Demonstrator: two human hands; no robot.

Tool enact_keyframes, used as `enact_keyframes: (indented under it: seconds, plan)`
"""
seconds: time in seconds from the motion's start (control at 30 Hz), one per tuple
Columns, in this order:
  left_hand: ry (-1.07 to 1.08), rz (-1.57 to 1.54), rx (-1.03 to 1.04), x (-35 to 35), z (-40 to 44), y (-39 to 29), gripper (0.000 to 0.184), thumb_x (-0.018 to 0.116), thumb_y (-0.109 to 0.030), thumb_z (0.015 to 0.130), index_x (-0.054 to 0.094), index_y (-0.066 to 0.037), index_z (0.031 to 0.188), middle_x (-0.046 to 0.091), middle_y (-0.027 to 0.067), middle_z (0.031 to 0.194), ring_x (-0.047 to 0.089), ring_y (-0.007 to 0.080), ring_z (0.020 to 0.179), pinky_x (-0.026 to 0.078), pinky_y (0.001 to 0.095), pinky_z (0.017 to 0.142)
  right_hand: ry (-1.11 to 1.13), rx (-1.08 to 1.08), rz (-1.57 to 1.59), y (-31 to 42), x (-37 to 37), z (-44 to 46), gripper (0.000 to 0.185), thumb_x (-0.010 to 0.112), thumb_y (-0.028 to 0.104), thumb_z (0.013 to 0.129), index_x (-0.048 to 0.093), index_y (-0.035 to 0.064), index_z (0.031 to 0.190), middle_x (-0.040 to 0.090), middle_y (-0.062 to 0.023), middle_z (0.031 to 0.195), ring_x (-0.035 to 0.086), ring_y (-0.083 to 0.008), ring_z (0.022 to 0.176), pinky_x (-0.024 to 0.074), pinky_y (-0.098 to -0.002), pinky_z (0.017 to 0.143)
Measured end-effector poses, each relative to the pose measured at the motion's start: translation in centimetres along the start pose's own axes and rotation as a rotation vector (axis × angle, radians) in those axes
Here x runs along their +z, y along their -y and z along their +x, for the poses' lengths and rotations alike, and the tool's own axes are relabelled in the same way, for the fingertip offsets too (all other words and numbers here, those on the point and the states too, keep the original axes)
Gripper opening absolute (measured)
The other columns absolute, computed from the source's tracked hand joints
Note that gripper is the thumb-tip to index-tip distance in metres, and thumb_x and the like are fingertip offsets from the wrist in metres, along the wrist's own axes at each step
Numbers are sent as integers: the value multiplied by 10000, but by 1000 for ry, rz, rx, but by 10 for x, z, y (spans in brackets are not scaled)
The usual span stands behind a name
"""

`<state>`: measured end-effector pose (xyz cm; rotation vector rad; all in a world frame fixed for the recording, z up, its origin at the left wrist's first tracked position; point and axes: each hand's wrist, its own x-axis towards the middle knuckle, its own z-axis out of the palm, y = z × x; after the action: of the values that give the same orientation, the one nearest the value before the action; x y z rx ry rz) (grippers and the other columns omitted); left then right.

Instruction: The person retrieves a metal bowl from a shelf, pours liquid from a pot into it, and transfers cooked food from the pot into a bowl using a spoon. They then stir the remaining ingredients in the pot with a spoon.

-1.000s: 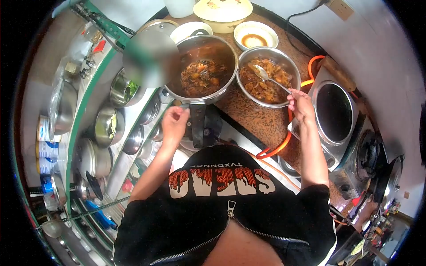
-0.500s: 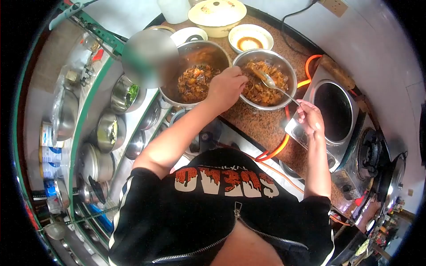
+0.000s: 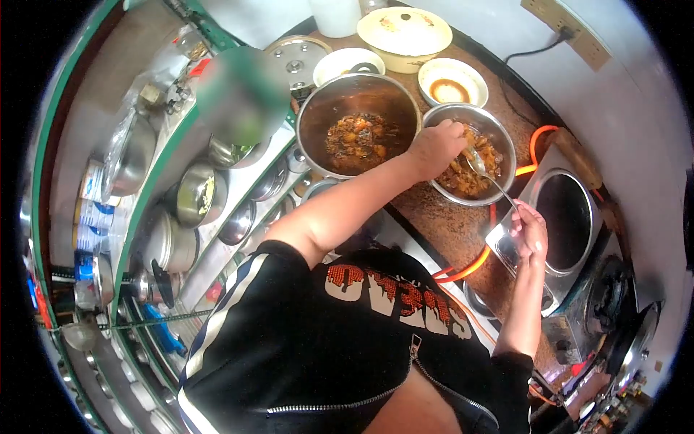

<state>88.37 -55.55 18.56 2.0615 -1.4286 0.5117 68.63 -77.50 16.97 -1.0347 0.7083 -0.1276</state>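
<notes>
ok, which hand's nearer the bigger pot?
Left. The left hand is just right of the bigger pot, at the left side of the smaller bowl; the right hand is farther, past that bowl, holding the spoon.

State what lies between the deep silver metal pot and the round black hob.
The head view shows a smaller silver metal bowl, the left hand over its rim, a metal spoon held in the right hand, and an orange hose.
</notes>
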Motion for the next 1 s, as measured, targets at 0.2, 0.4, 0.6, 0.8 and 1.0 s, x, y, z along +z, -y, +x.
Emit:
enact_keyframes:
  seconds: [0.2, 0.4, 0.6, 0.8, 1.0]
  plan:
    - [38, -96, -59, 4, 3, 2, 180, 517, 24, 744, 559, -16, 915, 500, 115, 844, 535, 285, 827, 469, 367, 711, -15, -5, -17, 2, 2, -2, 190, 518, 76, 896, 590, -31, 1036, 545, -41, 620, 436, -102, 465, 363, -237, 415]
    - [75, -94, -27, 2, 7, 5, 160, 598, 13, 734, 585, -27, 888, 505, 95, 854, 538, 266, 820, 474, 350, 711, 0, -1, 3, 2, 1, -2, 175, 520, 76, 897, 591, -26, 1020, 568, -48, 628, 449, -100, 451, 379, -234, 411]
    - [104, -73, 2, 2, 9, 5, 140, 644, -22, 717, 592, -38, 846, 505, 80, 845, 539, 247, 817, 478, 341, 701, 0, -5, 0, 2, 2, -4, 176, 517, 75, 898, 588, -32, 1019, 570, -48, 630, 451, -99, 448, 387, -236, 413]
    - [71, -91, 16, -4, 11, -1, 129, 661, -38, 704, 584, -37, 808, 503, 83, 831, 539, 251, 823, 478, 342, 710, 8, -1, 37, -1, -2, -3, 181, 523, 68, 893, 586, -38, 1026, 580, -54, 632, 456, -104, 434, 384, -245, 404]
    - [-3, -97, -30, -1, 12, -2, 130, 657, -46, 704, 583, -28, 810, 525, 90, 811, 556, 263, 792, 483, 349, 685, 18, -7, 45, -1, -3, -5, 181, 524, 64, 891, 585, -39, 1026, 583, -53, 633, 459, -102, 436, 387, -245, 403]
